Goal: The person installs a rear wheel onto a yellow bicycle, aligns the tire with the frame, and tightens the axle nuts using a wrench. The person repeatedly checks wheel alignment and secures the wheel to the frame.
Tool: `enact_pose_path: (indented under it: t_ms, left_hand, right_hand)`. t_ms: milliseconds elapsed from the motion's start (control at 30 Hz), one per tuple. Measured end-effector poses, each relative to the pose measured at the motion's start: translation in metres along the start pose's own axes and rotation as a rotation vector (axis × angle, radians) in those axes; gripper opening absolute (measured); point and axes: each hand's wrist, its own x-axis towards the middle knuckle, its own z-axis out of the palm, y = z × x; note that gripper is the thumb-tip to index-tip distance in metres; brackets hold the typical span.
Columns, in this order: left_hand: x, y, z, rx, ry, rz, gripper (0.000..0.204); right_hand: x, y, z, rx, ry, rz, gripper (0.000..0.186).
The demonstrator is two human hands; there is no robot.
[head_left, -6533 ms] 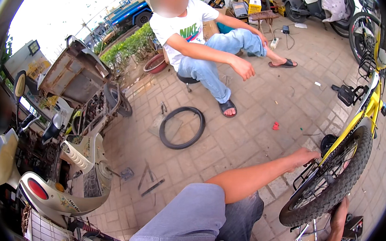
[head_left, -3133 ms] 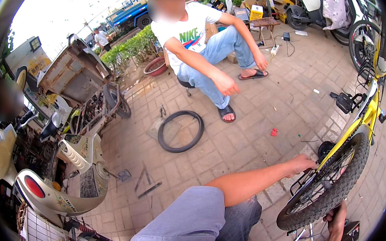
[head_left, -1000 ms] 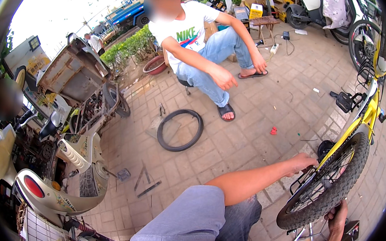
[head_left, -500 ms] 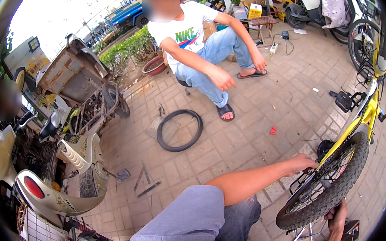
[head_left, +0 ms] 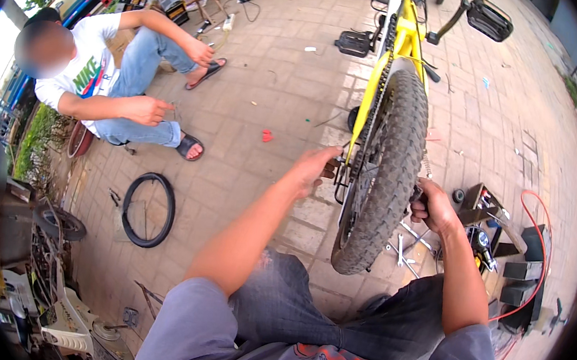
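A yellow bicycle frame with a fat, knobby black rear tyre stands in front of me, right of centre. My left hand is at the left side of the wheel's hub, fingers curled against the frame end by the chain. On the opposite side, my right hand is closed near the hub, thumb up and fingers bent; what lies inside its grip is hidden. Black pedals stick out on both sides of the frame.
Several wrenches lie on the paving below my right hand. Beyond them are a toolbox, dark bins and an orange hose. A black rubber ring lies left, near a seated person. A red scrap is on the ground.
My view has swung right, so the bicycle now appears nearer the middle and the seated person farther left. My right hand has come up from the tyre's lower edge to beside the hub.
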Motion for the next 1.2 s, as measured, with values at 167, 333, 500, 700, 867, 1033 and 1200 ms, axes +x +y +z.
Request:
enact_pose_path:
  t_ms: [167, 333, 500, 700, 867, 1033, 1200]
  left_hand:
    - [0.0004, -0.0013, -0.0025, 0.002, -0.125, 0.084, 0.026]
    - [0.0034, -0.0027, -0.0037, -0.045, -0.032, -0.017, 0.02]
    - [0.0023, -0.0032, -0.0031, 0.017, -0.124, 0.078, 0.029]
    - [-0.0003, 0.0014, -0.0006, -0.046, -0.039, -0.013, 0.019]
    - [-0.0031, 0.0023, 0.0, -0.045, -0.095, 0.088, 0.022]
    - [-0.0005, 0.0014, -0.0021, -0.023, -0.089, 0.013, 0.021]
    - [-0.0017, 0.0005, 0.0, -0.073, -0.109, 0.064, 0.023]
  right_hand:
    - [-0.0009, -0.0025, 0.0041, -0.046, 0.017, 0.068, 0.027]
    - [0.0013, -0.001, 0.004, 0.024, 0.023, 0.056, 0.026]
    - [0.0019, -0.001, 0.0014, -0.004, 0.033, 0.054, 0.025]
    - [0.0032, 0.0001, -0.0001, 0.002, 0.022, 0.086, 0.025]
    - [0.0042, 0.0002, -0.0002, 0.011, 0.009, 0.074, 0.025]
    - [0.0038, -0.0005, 0.0003, 0.033, -0.008, 0.026, 0.026]
    - [0.0043, -0.0012, -0.0003, 0.023, 0.019, 0.086, 0.027]
